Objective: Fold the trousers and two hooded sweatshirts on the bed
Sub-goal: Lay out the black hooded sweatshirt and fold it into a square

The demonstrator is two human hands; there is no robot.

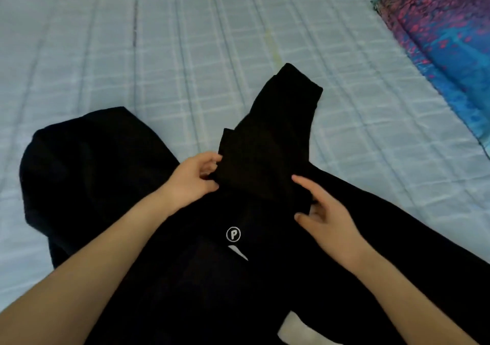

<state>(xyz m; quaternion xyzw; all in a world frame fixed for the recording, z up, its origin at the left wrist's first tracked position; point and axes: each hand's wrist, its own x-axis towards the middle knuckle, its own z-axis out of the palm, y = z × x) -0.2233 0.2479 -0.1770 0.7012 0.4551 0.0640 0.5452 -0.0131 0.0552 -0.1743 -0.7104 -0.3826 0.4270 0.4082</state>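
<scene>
Since the folded black garment (267, 143) is stretched lengthwise away from the body, towards the far right of the bed (132, 53), only its near end is held. Its left edge is pinched by the left hand (191, 180), and its near right corner is gripped by the right hand (326, 217). That end is held over a black hooded sweatshirt (185, 278) spread beneath. Both hands are judged equally near. Which garment it is cannot be told.
</scene>
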